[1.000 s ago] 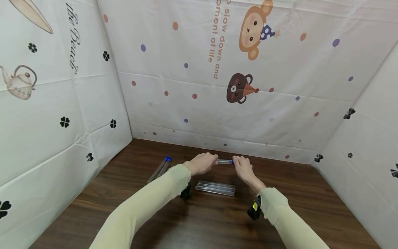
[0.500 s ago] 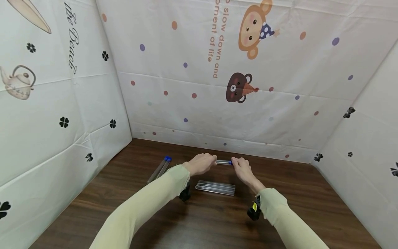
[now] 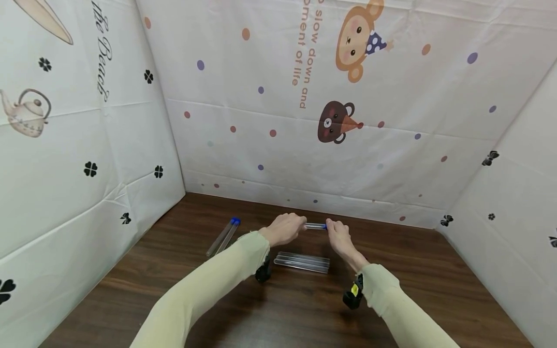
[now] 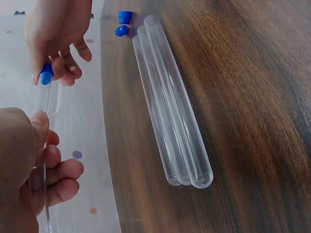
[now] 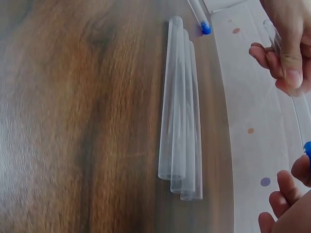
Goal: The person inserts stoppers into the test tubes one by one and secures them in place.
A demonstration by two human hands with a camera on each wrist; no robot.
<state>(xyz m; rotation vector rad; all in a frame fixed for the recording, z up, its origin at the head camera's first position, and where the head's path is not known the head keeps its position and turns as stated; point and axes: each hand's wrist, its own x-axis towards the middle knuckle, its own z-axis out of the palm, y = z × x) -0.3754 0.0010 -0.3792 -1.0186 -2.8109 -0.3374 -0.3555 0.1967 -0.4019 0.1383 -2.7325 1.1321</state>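
A clear test tube (image 3: 315, 226) is held level above the tabletop between both hands. My left hand (image 3: 285, 229) grips its body, with the fingers curled round it, as the left wrist view shows. At the tube's mouth sits a blue stopper (image 4: 46, 74), its lower part at or inside the rim. My right hand (image 3: 341, 239) pinches this stopper between thumb and fingers. Below the hands, three uncapped test tubes (image 5: 179, 111) lie side by side on the wooden table. Two loose blue stoppers (image 4: 124, 18) lie just past them in the left wrist view.
Left of the left forearm, two test tubes with blue stoppers (image 3: 223, 237) lie on the dark wooden table (image 3: 313, 314). One capped tube (image 5: 198, 14) shows at the top of the right wrist view. A printed white cloth wall (image 3: 278, 159) stands close behind the hands.
Both hands keep their hold on the tube and stopper, with only slight shifts. The tubes on the table have not moved.
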